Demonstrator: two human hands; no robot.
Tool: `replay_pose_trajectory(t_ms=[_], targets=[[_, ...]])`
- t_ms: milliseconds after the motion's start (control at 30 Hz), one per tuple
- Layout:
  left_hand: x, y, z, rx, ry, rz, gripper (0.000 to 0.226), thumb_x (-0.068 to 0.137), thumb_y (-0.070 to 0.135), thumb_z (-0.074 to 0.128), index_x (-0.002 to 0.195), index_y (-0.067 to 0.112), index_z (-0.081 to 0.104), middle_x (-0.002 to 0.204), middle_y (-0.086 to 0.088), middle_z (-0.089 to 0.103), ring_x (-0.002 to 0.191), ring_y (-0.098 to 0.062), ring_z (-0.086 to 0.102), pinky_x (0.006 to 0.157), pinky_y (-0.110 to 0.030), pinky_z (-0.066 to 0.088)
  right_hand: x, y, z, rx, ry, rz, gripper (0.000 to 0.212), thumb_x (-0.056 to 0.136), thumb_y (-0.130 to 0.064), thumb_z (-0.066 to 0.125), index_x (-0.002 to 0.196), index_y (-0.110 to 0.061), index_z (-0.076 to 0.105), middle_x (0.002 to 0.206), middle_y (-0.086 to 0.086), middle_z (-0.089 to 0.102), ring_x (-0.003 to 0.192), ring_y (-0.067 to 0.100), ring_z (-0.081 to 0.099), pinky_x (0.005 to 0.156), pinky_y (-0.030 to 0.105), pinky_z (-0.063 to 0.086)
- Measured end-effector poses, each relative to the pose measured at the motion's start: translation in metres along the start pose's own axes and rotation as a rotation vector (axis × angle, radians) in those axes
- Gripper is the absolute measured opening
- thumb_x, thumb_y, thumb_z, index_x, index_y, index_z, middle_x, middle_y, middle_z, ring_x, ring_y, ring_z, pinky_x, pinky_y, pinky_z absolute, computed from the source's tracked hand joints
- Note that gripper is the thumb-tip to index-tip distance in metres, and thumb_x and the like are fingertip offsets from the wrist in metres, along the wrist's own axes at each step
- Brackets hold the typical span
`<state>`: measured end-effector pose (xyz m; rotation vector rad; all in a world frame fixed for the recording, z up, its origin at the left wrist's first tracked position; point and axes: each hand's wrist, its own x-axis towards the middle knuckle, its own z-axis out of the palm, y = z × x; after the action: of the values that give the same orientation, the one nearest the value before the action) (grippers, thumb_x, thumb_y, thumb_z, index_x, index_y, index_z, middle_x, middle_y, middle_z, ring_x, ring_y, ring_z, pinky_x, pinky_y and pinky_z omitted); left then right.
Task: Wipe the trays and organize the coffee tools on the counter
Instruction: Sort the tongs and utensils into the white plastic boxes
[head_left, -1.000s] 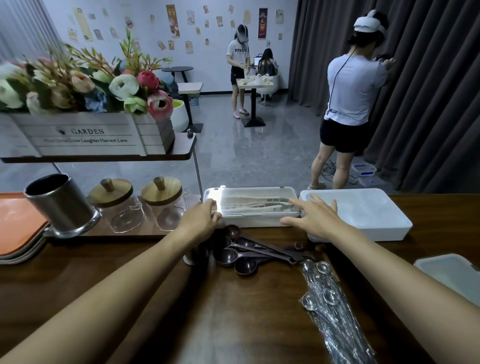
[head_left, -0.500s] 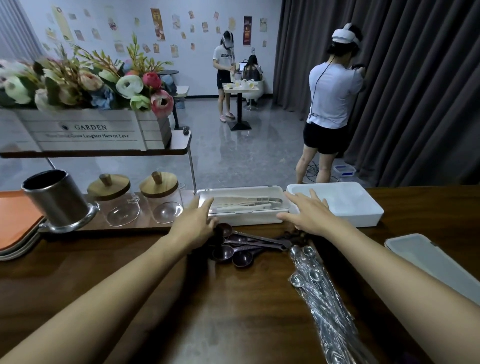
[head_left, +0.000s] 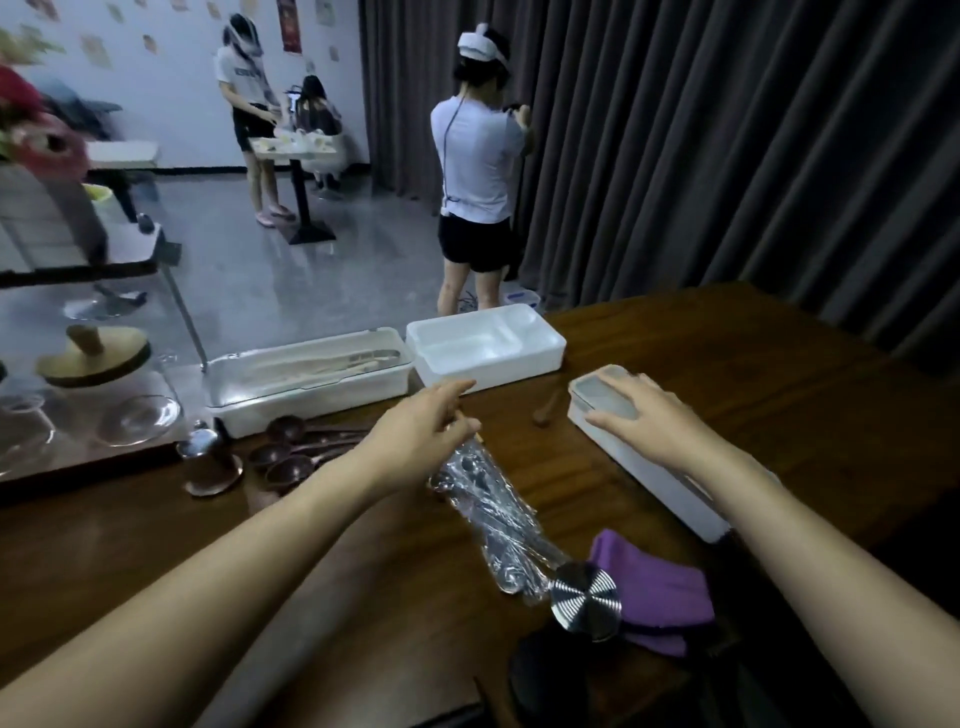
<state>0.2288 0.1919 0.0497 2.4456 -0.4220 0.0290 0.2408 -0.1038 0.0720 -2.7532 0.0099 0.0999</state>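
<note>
At the counter's left edge you have a mirrored tray (head_left: 78, 457) carrying glass jars (head_left: 137, 420), with one wooden lid (head_left: 93, 356) showing clearly. The flower box (head_left: 47, 218) on the shelf above is blurred, and its lettering cannot be read. Just right of the mirrored tray, a small metal tool (head_left: 200, 444) stands upright beside a fan of brown measuring spoons (head_left: 291, 454). Behind them, along the far edge, sits a white tray with a clear lid (head_left: 311, 374) and pale tongs inside. Just beside its right end is an open white tray (head_left: 485, 345).

Your left hand (head_left: 415, 423) reaches over the middle of the counter, thumb straight. Its fingers curl down at the far end of a clear plastic packet of metal spoons (head_left: 493, 514). That spot is smeared, so I cannot tell whether they pinch the plastic or only touch it. The packet runs back toward the near edge, where it meets a round ribbed metal disc (head_left: 584, 603) lying against a purple cloth (head_left: 654, 592).

A small brown wooden piece (head_left: 545, 413) lies between the open tray and a long white lidded box (head_left: 649, 478). Your right hand (head_left: 657, 423) rests flat on the far end of that box, fingers straight and spread on the lid, gripping nothing. The box angles toward the counter's near right.

Beyond the far edge, a person in a white shirt (head_left: 478, 156) faces the dark curtain. The posters (head_left: 291, 26) on the back wall are too blurred to read.
</note>
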Motion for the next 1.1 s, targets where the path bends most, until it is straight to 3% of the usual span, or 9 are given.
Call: replay_pose_trajectory(t_ms=[67, 167, 333, 500, 667, 800, 900, 1033, 1100], targets=[[0.013, 0.023, 0.018, 0.015, -0.071, 0.036, 0.061, 0.1, 0.04, 0.059, 0.156, 0.028, 0.036, 0.136, 0.007, 0.056, 0.123, -0.018, 0.057, 0.104, -0.03, 0.042, -0.019, 0.024, -0.011, 0.023, -0.007, 0.054, 0.072, 0.095, -0.059, 0.055, 0.157, -0.032, 0.029, 0.164, 0.002, 0.026, 0.153, 0.028, 0.017, 0.12, 0.048, 0.019], [0.039, 0.052, 0.043, 0.012, -0.161, 0.091, 0.064, 0.099, 0.041, 0.061, 0.157, 0.03, 0.034, 0.157, 0.005, 0.042, 0.142, -0.016, 0.042, 0.116, -0.033, 0.033, -0.03, 0.062, -0.008, -0.023, -0.002, 0.139, 0.081, 0.092, -0.068, 0.051, 0.158, -0.031, 0.025, 0.164, 0.001, 0.025, 0.151, 0.029, 0.02, 0.121, 0.051, 0.02], [0.086, 0.085, 0.085, 0.075, -0.206, 0.094, 0.069, 0.095, 0.047, 0.064, 0.156, 0.035, 0.033, 0.16, 0.001, 0.039, 0.142, -0.02, 0.044, 0.117, -0.041, 0.037, -0.025, 0.101, 0.0, -0.111, -0.091, 0.182, 0.099, 0.08, -0.084, 0.048, 0.159, -0.035, 0.015, 0.169, 0.003, 0.003, 0.154, 0.033, 0.005, 0.122, 0.058, 0.008], [0.098, 0.089, 0.108, 0.163, -0.196, 0.048, 0.066, 0.097, 0.043, 0.063, 0.156, 0.034, 0.035, 0.164, 0.0, 0.031, 0.145, -0.022, 0.041, 0.117, -0.037, 0.035, -0.016, 0.117, 0.003, -0.113, -0.135, 0.096, 0.108, 0.069, -0.092, 0.043, 0.158, -0.036, 0.016, 0.169, 0.002, 0.002, 0.152, 0.034, 0.01, 0.119, 0.058, 0.02], [0.054, 0.062, 0.094, 0.18, -0.123, -0.016, 0.059, 0.098, 0.037, 0.064, 0.152, 0.034, 0.042, 0.162, -0.003, 0.036, 0.148, -0.019, 0.035, 0.118, -0.035, 0.031, -0.024, 0.11, 0.014, -0.161, -0.087, -0.019, 0.097, 0.08, -0.086, 0.041, 0.158, -0.035, 0.014, 0.168, 0.003, 0.002, 0.151, 0.03, 0.011, 0.118, 0.053, 0.017], [0.009, 0.043, 0.075, 0.188, -0.043, -0.135, 0.056, 0.096, 0.052, 0.058, 0.149, 0.036, 0.047, 0.16, 0.001, 0.04, 0.146, -0.019, 0.039, 0.117, -0.043, 0.036, -0.029, 0.096, 0.025, -0.188, -0.07, -0.09, 0.097, 0.081, -0.087, 0.038, 0.159, -0.035, 0.013, 0.168, 0.004, 0.003, 0.152, 0.028, 0.01, 0.119, 0.051, 0.015], [-0.016, 0.035, 0.065, 0.221, -0.01, -0.165, 0.051, 0.098, 0.044, 0.062, 0.147, 0.033, 0.052, 0.157, 0.004, 0.044, 0.144, -0.015, 0.041, 0.117, -0.038, 0.036, -0.03, 0.084, 0.032, -0.198, -0.056, -0.14, 0.098, 0.08, -0.088, 0.037, 0.159, -0.034, 0.014, 0.168, 0.006, 0.005, 0.151, 0.028, 0.012, 0.119, 0.051, 0.017], [-0.037, 0.024, 0.06, 0.274, -0.039, -0.208, 0.06, 0.09, 0.064, 0.049, 0.141, 0.034, 0.059, 0.148, 0.007, 0.056, 0.137, -0.013, 0.051, 0.11, -0.04, 0.044, -0.031, 0.068, 0.041, -0.149, -0.031, -0.157, 0.098, 0.08, -0.089, 0.037, 0.158, -0.034, 0.018, 0.169, 0.001, 0.005, 0.152, 0.03, 0.009, 0.118, 0.052, 0.017], [-0.04, 0.018, 0.062, 0.277, -0.053, -0.19, 0.059, 0.091, 0.062, 0.051, 0.14, 0.03, 0.061, 0.145, 0.006, 0.059, 0.135, -0.015, 0.053, 0.112, -0.039, 0.042, -0.034, 0.061, 0.045, -0.124, -0.003, -0.155, 0.096, 0.08, -0.089, 0.037, 0.158, -0.034, 0.022, 0.169, 0.0, 0.008, 0.153, 0.03, 0.006, 0.117, 0.054, 0.016]])
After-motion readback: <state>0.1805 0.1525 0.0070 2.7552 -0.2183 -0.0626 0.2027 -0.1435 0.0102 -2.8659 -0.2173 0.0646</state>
